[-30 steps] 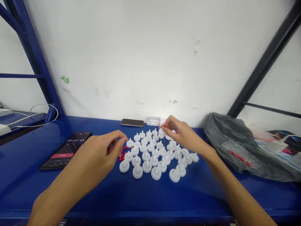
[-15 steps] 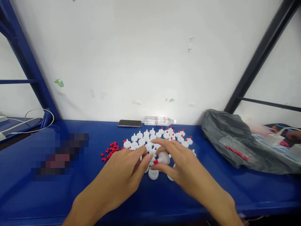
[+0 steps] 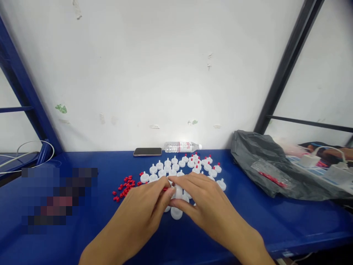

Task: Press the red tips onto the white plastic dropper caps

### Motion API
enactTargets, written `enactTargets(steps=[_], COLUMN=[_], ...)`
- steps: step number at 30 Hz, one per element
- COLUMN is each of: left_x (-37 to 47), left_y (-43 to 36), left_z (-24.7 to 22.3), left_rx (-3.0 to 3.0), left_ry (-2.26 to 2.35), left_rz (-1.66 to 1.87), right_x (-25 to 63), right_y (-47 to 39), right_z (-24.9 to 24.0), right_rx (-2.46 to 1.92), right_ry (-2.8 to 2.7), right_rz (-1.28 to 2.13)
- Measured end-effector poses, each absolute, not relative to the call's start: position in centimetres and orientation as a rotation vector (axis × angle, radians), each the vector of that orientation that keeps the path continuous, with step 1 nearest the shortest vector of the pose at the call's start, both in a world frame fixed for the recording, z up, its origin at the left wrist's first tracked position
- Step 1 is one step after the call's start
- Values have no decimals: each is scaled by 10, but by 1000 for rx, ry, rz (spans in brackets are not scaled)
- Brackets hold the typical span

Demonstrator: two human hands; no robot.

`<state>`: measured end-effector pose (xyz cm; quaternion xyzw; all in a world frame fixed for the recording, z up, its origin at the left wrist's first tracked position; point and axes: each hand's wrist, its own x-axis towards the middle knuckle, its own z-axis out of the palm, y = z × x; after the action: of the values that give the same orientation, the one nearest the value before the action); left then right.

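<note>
In front of me, my right hand holds a white nozzle cap on its side between thumb and fingers. My left hand meets it from the left, thumb and forefinger closed on a small red tip cap at the nozzle end. The fingers cover most of that red tip. Behind and around both hands stand many white nozzle caps, bare at the left and centre. Red-tipped ones are grouped at the right. Loose red tip caps lie left of my left hand.
Along the wall lie a phone and a clear plastic bottle. A grey plastic bag at the right carries a small clear bag of red pieces. White cables run at the far left. A blurred-out patch covers the left tabletop.
My two hands have come together; the left fingers now grip the red tip of the white cap in my right hand. The camera view has shifted slightly.
</note>
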<state>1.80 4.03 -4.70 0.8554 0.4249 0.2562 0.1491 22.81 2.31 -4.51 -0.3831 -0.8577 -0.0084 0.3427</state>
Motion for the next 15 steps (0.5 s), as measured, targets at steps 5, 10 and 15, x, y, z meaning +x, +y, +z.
enactTargets(steps=[5,10,15], left_x=[28,-1,-65], left_y=[30,38,64], left_z=[-44,-31,-21], left_rx=[2357,1847,1965], left_ry=[1194,1278,1774], left_rz=[898,1074,1041], right_x=[225,265,299], right_y=[21,38,85], right_z=[-37,-24,3], right_rx=[-877,-929,-1225], right_ry=[-2199,-1965,-1859], right_rz=[-281,-764,-447])
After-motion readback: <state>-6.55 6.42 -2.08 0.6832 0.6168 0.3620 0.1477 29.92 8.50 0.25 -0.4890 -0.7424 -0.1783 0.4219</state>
